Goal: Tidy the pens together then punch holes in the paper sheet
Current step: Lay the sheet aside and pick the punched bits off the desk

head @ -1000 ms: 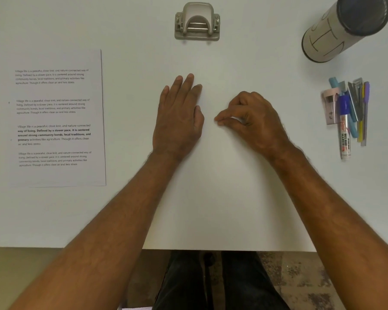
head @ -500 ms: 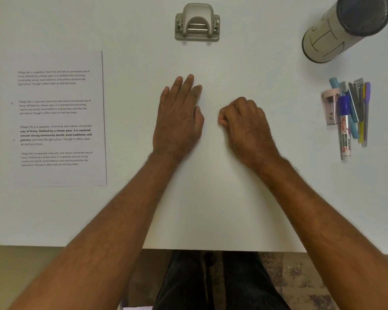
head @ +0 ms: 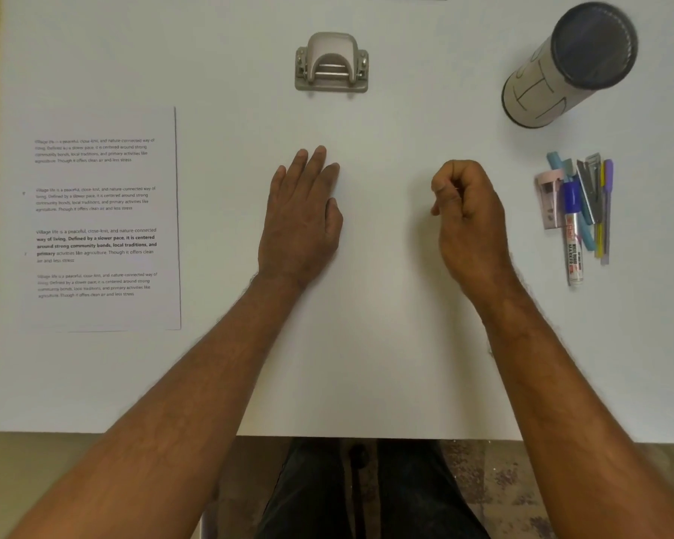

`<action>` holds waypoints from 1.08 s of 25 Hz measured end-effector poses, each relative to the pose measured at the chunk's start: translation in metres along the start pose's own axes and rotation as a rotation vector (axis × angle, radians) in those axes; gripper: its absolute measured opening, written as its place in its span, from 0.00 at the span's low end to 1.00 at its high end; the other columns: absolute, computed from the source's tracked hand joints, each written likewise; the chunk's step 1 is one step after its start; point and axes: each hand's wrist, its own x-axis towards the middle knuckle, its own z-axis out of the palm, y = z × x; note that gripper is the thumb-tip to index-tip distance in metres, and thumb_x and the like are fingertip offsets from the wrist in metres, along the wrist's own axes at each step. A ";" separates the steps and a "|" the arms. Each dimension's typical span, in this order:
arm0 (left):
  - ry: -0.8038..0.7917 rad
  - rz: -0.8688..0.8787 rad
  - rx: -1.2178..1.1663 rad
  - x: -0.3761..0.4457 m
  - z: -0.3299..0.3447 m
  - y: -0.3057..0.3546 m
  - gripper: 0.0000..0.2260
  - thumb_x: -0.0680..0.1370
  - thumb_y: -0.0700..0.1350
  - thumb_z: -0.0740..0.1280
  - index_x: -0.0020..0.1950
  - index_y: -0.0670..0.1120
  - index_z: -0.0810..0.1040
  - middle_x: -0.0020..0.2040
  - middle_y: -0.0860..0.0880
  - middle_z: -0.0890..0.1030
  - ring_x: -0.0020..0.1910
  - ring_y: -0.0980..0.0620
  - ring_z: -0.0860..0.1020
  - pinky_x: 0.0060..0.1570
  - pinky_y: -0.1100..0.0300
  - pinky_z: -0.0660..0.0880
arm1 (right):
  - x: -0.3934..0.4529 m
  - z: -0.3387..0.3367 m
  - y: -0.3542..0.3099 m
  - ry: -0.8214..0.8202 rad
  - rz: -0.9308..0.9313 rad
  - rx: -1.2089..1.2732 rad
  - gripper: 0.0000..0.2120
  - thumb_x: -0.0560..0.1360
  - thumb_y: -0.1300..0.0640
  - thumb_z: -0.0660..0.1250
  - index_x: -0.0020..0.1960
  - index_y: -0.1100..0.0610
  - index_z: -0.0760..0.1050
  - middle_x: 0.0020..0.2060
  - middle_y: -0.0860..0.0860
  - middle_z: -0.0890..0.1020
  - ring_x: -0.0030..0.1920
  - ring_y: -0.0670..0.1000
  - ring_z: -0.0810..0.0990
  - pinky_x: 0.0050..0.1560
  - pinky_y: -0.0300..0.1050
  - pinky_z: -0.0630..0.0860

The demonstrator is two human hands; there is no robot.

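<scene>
A printed paper sheet [head: 98, 219] lies flat at the left of the white table [head: 366, 363]. A grey hole punch [head: 331, 64] stands at the far middle. Several pens and a whiteboard marker [head: 574, 243] lie bunched side by side at the right, next to a pink sharpener [head: 549, 198]. My left hand [head: 302, 219] rests flat on the table in the middle, palm down, fingers together. My right hand [head: 467, 212] is curled into a loose fist, lifted slightly, a short way left of the pens and holding nothing I can see.
A tall cylindrical pen holder [head: 569, 64] with a dark rim stands at the far right, behind the pens. The table's near edge runs just above my lap.
My right hand has moved to the right, toward the pens, and its fingers have curled tighter into a fist. My left hand has stayed put.
</scene>
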 end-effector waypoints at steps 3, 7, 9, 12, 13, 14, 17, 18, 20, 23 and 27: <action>-0.013 -0.004 0.007 0.001 -0.003 0.001 0.22 0.82 0.42 0.58 0.77 0.44 0.70 0.82 0.46 0.64 0.83 0.46 0.58 0.82 0.46 0.52 | -0.003 0.000 -0.004 -0.030 0.009 -0.010 0.07 0.82 0.60 0.59 0.50 0.52 0.75 0.44 0.43 0.80 0.40 0.45 0.79 0.42 0.30 0.73; -0.024 -0.011 0.020 0.001 -0.003 0.002 0.22 0.83 0.43 0.57 0.78 0.44 0.69 0.82 0.46 0.64 0.83 0.46 0.58 0.82 0.46 0.52 | -0.019 0.026 0.002 -0.151 -0.032 -0.184 0.04 0.80 0.59 0.68 0.50 0.51 0.80 0.45 0.45 0.83 0.44 0.45 0.81 0.48 0.43 0.81; -0.024 -0.005 0.023 0.001 -0.002 0.001 0.22 0.83 0.43 0.57 0.78 0.45 0.69 0.82 0.46 0.64 0.83 0.46 0.58 0.82 0.46 0.52 | -0.026 0.037 0.007 -0.158 -0.089 -0.253 0.04 0.81 0.59 0.70 0.52 0.52 0.82 0.46 0.45 0.83 0.45 0.44 0.81 0.49 0.41 0.81; -0.018 -0.003 0.016 0.001 -0.001 0.000 0.22 0.83 0.43 0.57 0.78 0.45 0.69 0.82 0.47 0.64 0.83 0.46 0.58 0.82 0.46 0.51 | -0.026 0.041 0.007 -0.116 -0.140 -0.296 0.04 0.81 0.58 0.70 0.53 0.53 0.84 0.47 0.47 0.83 0.46 0.45 0.81 0.50 0.39 0.80; -0.018 -0.005 0.014 0.001 -0.001 0.000 0.22 0.83 0.43 0.57 0.78 0.45 0.69 0.82 0.47 0.64 0.83 0.46 0.58 0.82 0.46 0.51 | -0.025 0.041 0.005 -0.115 -0.152 -0.314 0.04 0.81 0.58 0.70 0.54 0.53 0.84 0.47 0.48 0.83 0.47 0.46 0.82 0.50 0.40 0.80; -0.020 -0.005 0.013 0.001 -0.001 0.000 0.22 0.83 0.43 0.57 0.78 0.45 0.69 0.82 0.47 0.64 0.83 0.46 0.58 0.82 0.47 0.51 | -0.024 0.042 0.004 -0.126 -0.164 -0.340 0.05 0.81 0.58 0.70 0.54 0.54 0.84 0.48 0.49 0.83 0.48 0.47 0.82 0.51 0.41 0.80; -0.024 -0.002 0.020 0.001 0.000 -0.001 0.22 0.83 0.43 0.57 0.78 0.45 0.68 0.82 0.47 0.63 0.83 0.46 0.57 0.82 0.46 0.51 | -0.020 0.044 -0.002 -0.183 -0.200 -0.441 0.07 0.82 0.58 0.68 0.57 0.56 0.84 0.49 0.51 0.83 0.49 0.51 0.82 0.51 0.46 0.80; -0.024 -0.002 0.020 0.001 0.000 -0.001 0.22 0.83 0.43 0.57 0.78 0.45 0.68 0.82 0.47 0.63 0.83 0.46 0.57 0.82 0.46 0.51 | -0.019 0.045 -0.004 -0.199 -0.209 -0.477 0.07 0.83 0.58 0.67 0.57 0.56 0.84 0.49 0.52 0.83 0.49 0.52 0.82 0.51 0.47 0.81; -0.026 -0.004 0.021 0.001 0.000 -0.002 0.22 0.83 0.43 0.57 0.78 0.45 0.68 0.82 0.47 0.63 0.83 0.47 0.57 0.82 0.46 0.51 | -0.018 0.045 -0.007 -0.231 -0.231 -0.554 0.08 0.83 0.60 0.65 0.56 0.57 0.83 0.48 0.52 0.81 0.48 0.52 0.81 0.49 0.49 0.80; -0.029 -0.004 0.022 0.001 0.000 -0.002 0.22 0.83 0.44 0.57 0.78 0.45 0.68 0.82 0.47 0.63 0.83 0.47 0.57 0.82 0.46 0.51 | -0.019 0.048 -0.013 -0.270 -0.251 -0.663 0.06 0.82 0.65 0.62 0.55 0.59 0.77 0.49 0.54 0.77 0.45 0.53 0.77 0.43 0.49 0.77; -0.029 -0.004 0.011 0.001 -0.001 -0.001 0.22 0.83 0.44 0.57 0.78 0.45 0.68 0.82 0.47 0.63 0.83 0.47 0.57 0.82 0.47 0.50 | -0.025 0.057 -0.020 -0.325 -0.236 -0.804 0.13 0.78 0.73 0.61 0.58 0.59 0.72 0.53 0.56 0.74 0.46 0.51 0.70 0.42 0.46 0.73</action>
